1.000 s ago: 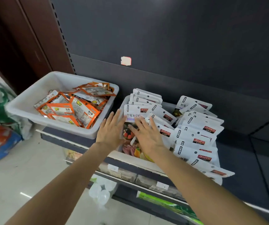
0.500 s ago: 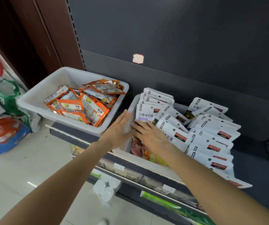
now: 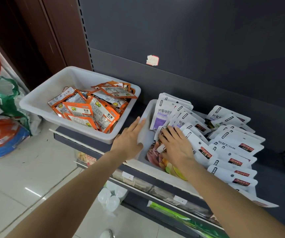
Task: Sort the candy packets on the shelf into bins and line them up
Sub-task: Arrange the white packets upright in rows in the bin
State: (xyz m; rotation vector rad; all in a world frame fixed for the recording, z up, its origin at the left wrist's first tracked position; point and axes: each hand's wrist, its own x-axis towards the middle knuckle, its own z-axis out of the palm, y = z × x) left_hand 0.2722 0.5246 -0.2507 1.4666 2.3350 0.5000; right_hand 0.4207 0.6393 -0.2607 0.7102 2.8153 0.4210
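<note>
Dark grey shelving (image 3: 207,40) backs the scene, with a pale tiled floor (image 3: 18,186) below and printed sacks (image 3: 2,134) heaped at the far left. On the shelf's left end sits a white bin (image 3: 40,100) holding a loose jumble of orange candy packets (image 3: 93,109), piled toward its right side. Just right of it, the left hand (image 3: 129,140) lies flat with straight fingers against the outer left wall of a second white bin (image 3: 147,134), gripping nothing. Inside that bin the right hand (image 3: 176,145) rests palm down on white candy packets (image 3: 227,148), fingers spread and slightly bent over them; whether it pinches one I cannot tell. These white packets stand in overlapping rows that run to the shelf's right end, some spilling past the bin's front right corner.
</note>
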